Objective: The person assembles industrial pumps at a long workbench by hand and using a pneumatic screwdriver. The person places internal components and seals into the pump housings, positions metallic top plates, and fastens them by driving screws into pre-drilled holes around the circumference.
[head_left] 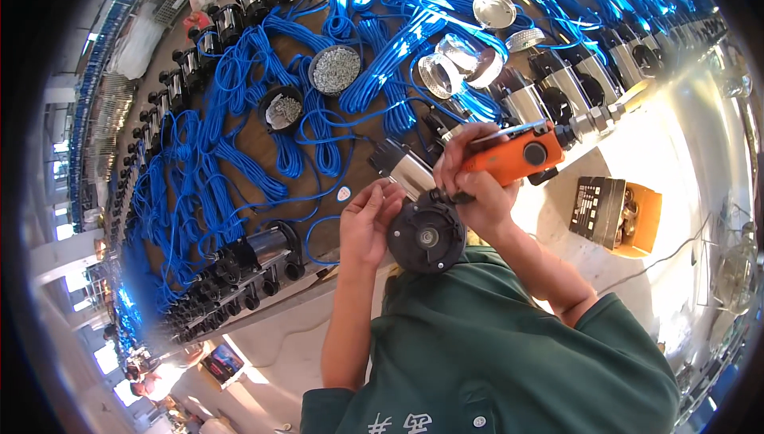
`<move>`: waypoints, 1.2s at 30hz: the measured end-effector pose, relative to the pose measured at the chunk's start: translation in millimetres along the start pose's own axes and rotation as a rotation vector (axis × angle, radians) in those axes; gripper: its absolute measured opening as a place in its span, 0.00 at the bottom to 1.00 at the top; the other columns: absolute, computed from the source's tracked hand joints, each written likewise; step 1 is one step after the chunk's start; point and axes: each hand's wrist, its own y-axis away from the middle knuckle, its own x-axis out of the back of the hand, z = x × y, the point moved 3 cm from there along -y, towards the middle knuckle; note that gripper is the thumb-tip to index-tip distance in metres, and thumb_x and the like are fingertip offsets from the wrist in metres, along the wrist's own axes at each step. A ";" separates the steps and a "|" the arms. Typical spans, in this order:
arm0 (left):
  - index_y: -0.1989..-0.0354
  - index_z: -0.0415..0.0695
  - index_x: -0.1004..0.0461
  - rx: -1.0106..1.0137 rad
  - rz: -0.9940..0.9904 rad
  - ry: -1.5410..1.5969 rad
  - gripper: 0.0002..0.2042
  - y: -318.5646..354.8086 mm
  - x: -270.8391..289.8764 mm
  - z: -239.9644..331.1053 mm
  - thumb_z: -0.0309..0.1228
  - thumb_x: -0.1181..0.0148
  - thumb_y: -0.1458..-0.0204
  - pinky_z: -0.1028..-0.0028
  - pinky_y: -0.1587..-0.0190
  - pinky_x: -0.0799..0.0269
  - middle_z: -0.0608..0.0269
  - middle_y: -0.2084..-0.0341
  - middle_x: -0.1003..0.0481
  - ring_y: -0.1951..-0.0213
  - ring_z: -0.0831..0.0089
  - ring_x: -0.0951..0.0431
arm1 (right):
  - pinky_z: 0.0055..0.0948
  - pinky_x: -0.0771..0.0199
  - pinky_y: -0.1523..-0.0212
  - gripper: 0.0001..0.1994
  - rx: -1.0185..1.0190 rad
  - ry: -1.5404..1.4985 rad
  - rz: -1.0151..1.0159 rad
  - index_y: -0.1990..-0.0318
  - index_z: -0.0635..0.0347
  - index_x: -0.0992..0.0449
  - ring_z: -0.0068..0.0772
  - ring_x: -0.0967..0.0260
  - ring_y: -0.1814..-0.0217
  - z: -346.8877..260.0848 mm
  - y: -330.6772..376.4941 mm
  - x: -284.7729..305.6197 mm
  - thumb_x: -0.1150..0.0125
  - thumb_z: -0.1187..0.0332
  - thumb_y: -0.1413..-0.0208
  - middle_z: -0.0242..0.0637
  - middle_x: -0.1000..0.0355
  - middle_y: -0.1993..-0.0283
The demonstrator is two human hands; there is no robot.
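Observation:
A pump with a silver cylindrical body (pixel 412 173) and a round black end cap (pixel 426 236) is right in front of me, the cap facing me. My left hand (pixel 371 217) is beside the cap's left edge, its thumb and fingertips pinched together; what is between them, if anything, is too small to make out. My right hand (pixel 481 187) grips an orange power tool (pixel 509 162) just above and right of the cap. Silver metal fittings (pixel 593 123) show at the tool's far right end. Where the tool meets the pump is hidden by my right hand.
Bundles of blue cable (pixel 231 143) cover much of the brown table. Two dark bowls of small metal parts, a larger bowl (pixel 336 70) and a smaller bowl (pixel 282 109), sit among them. Metal rings (pixel 440 76) and more pumps (pixel 521 98) stand beyond. An open carton (pixel 637 219) lies right.

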 end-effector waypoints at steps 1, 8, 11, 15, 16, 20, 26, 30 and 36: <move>0.57 0.33 0.27 -0.017 0.003 -0.007 0.11 1.8 -4.0 1.1 0.28 0.45 0.43 0.77 0.65 0.21 0.52 0.65 0.22 0.62 0.66 0.20 | 0.30 0.32 0.72 0.19 0.006 -0.010 0.030 0.57 0.65 0.35 0.28 0.38 0.80 0.3 -3.1 -0.5 0.49 0.77 0.62 0.41 0.35 0.69; 0.56 0.34 0.27 -0.101 -0.053 -0.135 0.12 22.8 -25.4 28.8 0.31 0.45 0.42 0.83 0.80 0.32 0.57 0.71 0.23 0.77 0.75 0.23 | 0.30 0.33 0.71 0.19 0.090 -0.117 0.072 0.57 0.66 0.35 0.27 0.39 0.80 1.0 -13.8 -17.4 0.53 0.78 0.63 0.40 0.36 0.70; 0.57 0.36 0.26 -0.041 -0.048 -0.099 0.12 33.8 -37.0 30.1 0.32 0.44 0.42 0.83 0.80 0.33 0.61 0.74 0.24 0.78 0.76 0.24 | 0.30 0.33 0.72 0.19 0.097 -0.132 0.075 0.58 0.66 0.35 0.26 0.40 0.80 -2.4 -11.0 -22.0 0.52 0.77 0.63 0.40 0.36 0.70; 0.57 0.36 0.27 -0.010 -0.067 -0.036 0.12 38.7 -38.4 27.6 0.33 0.45 0.42 0.83 0.78 0.30 0.58 0.72 0.23 0.76 0.75 0.22 | 0.28 0.34 0.72 0.19 0.134 -0.125 0.016 0.57 0.66 0.35 0.25 0.41 0.80 -7.6 -10.3 -23.3 0.52 0.76 0.63 0.39 0.36 0.71; 0.56 0.35 0.27 -0.011 -0.078 -0.008 0.13 37.6 -36.8 25.3 0.33 0.46 0.42 0.82 0.78 0.28 0.55 0.70 0.22 0.76 0.72 0.21 | 0.28 0.34 0.73 0.19 0.139 -0.128 0.008 0.57 0.67 0.35 0.25 0.41 0.81 -9.7 -10.4 -23.9 0.52 0.76 0.63 0.39 0.36 0.71; 0.56 0.33 0.27 -0.009 -0.100 0.061 0.13 39.8 -38.6 19.7 0.33 0.47 0.41 0.81 0.78 0.25 0.51 0.68 0.22 0.74 0.70 0.20 | 0.28 0.34 0.73 0.19 0.150 -0.124 -0.013 0.57 0.67 0.35 0.24 0.42 0.81 -14.1 -7.0 -21.5 0.51 0.75 0.62 0.39 0.37 0.71; 0.56 0.35 0.28 -0.055 -0.087 0.107 0.13 42.5 -45.8 13.5 0.33 0.48 0.40 0.81 0.76 0.25 0.52 0.65 0.22 0.73 0.70 0.20 | 0.29 0.34 0.71 0.16 0.138 -0.226 0.007 0.62 0.67 0.35 0.27 0.37 0.79 -23.5 1.7 -19.2 0.54 0.82 0.65 0.37 0.36 0.73; 0.56 0.36 0.29 -0.048 -0.125 0.056 0.12 45.0 -50.9 14.4 0.33 0.48 0.40 0.80 0.75 0.24 0.52 0.64 0.22 0.71 0.69 0.20 | 0.30 0.33 0.70 0.17 0.177 -0.243 0.025 0.61 0.67 0.36 0.28 0.38 0.79 -27.0 7.2 -14.1 0.54 0.81 0.65 0.37 0.37 0.72; 0.57 0.35 0.28 -0.042 -0.102 0.008 0.12 49.3 -57.3 8.9 0.32 0.48 0.40 0.78 0.74 0.22 0.51 0.63 0.23 0.72 0.68 0.20 | 0.27 0.35 0.72 0.20 0.259 -0.208 0.012 0.55 0.66 0.36 0.24 0.42 0.80 -30.5 13.1 -7.0 0.51 0.75 0.61 0.38 0.37 0.69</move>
